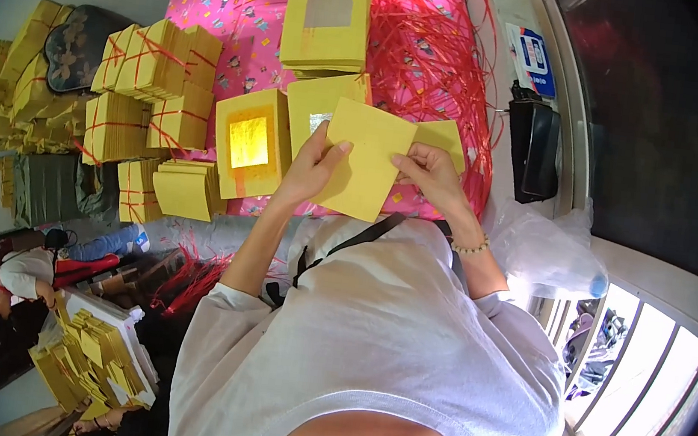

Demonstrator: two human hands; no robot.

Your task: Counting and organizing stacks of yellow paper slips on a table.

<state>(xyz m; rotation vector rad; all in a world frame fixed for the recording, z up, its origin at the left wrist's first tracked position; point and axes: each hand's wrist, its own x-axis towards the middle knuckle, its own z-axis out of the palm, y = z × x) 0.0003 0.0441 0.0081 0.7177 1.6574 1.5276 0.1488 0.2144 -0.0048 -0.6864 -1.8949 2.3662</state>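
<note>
A stack of yellow paper sheets [364, 164] is held up in front of my chest, its plain side showing. My left hand [314, 162] grips its left edge, thumb on top. At its right edge, my right hand [433, 174] has thumb and fingers closed on the paper. Another yellow sheet [446, 139] shows behind my right hand. Just beyond lies a yellow paper pile [315, 98] with a silver patch, partly hidden by the held stack. To its left is a pile with a shiny gold square [250, 142]; farther off stands a pile with a grey square [328, 9].
Pink patterned cloth [243, 51] covers the work surface. Red plastic strips [428, 55] lie tangled at the far right. Tied yellow bundles [156, 62] are stacked on the left. A black case [533, 149] and clear plastic bag [552, 250] sit at right. Another person [28, 272] is at lower left.
</note>
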